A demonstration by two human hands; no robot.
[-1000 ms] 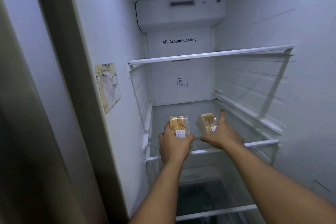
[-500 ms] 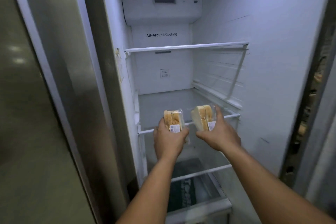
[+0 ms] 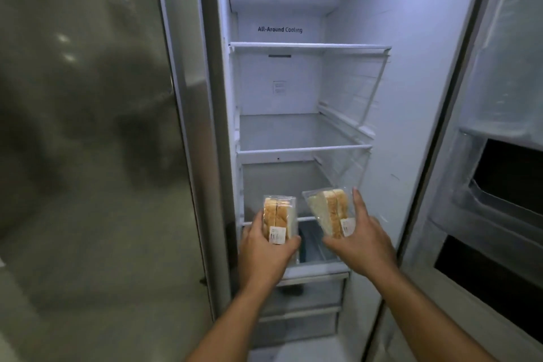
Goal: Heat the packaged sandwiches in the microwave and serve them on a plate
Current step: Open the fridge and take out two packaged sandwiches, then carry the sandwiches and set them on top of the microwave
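Both packaged sandwiches drawn out from the fridge shelf (image 3: 304, 150), left hand (image 3: 266, 253) grip clamped on the upright sandwich pack (image 3: 278, 219), right hand (image 3: 363, 244) grip clamped on the tilted sandwich pack (image 3: 329, 211), both held before the open fridge (image 3: 411, 67)

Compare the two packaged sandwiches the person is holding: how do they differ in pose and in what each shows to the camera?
The left sandwich pack stands nearly upright in the left hand; the right sandwich pack leans to the left in the right hand. The left shows mostly crust edge; the right also shows a pale bread face. Both are clear packs with a white label, held in front of the open fridge.
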